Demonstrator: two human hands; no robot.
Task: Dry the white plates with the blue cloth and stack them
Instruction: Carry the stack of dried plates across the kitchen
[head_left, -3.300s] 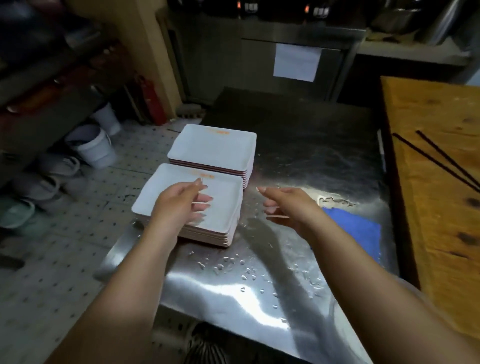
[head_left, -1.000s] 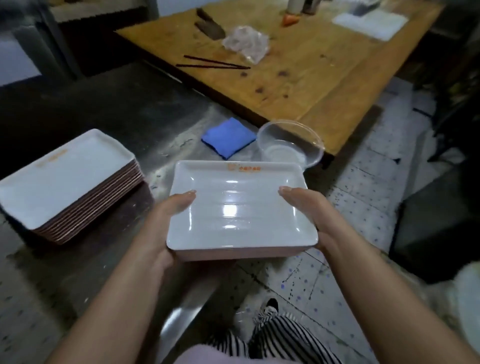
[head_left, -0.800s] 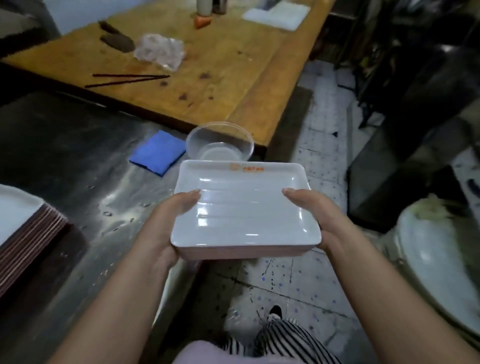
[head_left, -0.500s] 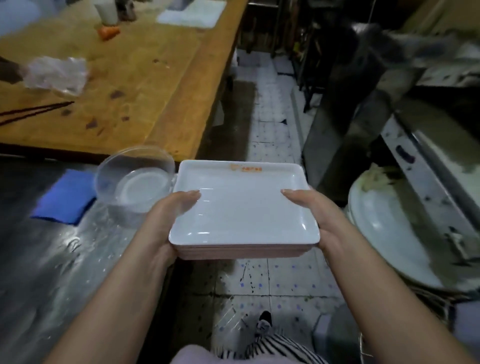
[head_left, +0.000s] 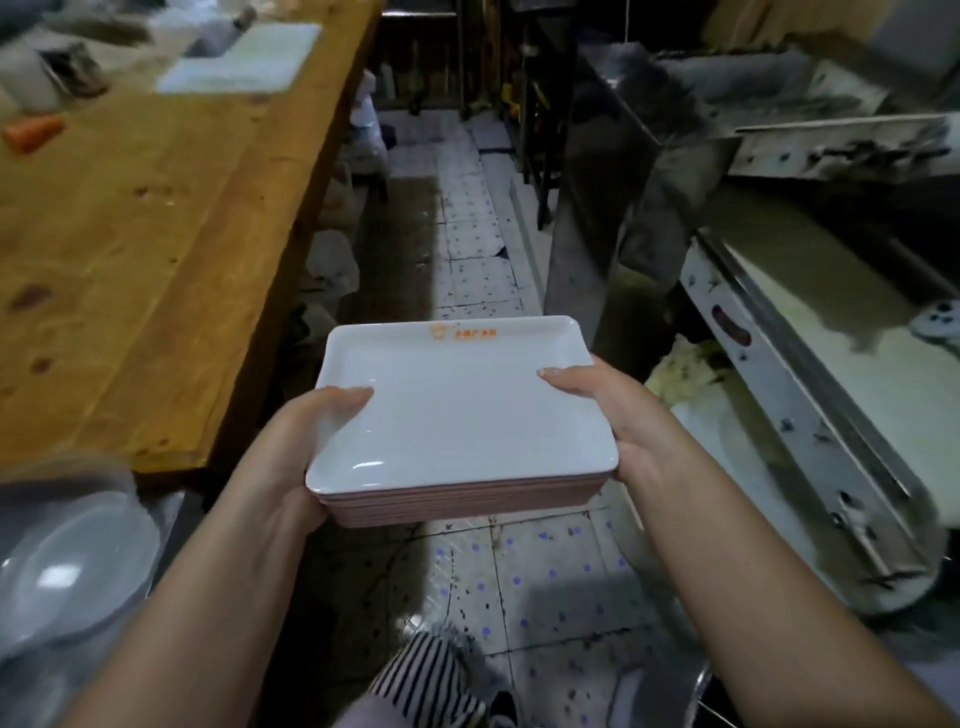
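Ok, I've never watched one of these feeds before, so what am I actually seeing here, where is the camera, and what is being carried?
There is no machine: these are a person's bare arms, filmed by one wide camera worn on the head and looking forward and down. The left hand and right hand grip the two short sides of a stack of white plates, thumbs resting on the top plate, held in the air above the tiled floor. To the left is a wooden table with a white board at its far end and an orange scrap, too blurred to name. A clear bowl sits at lower left. The blue cloth is not in view.
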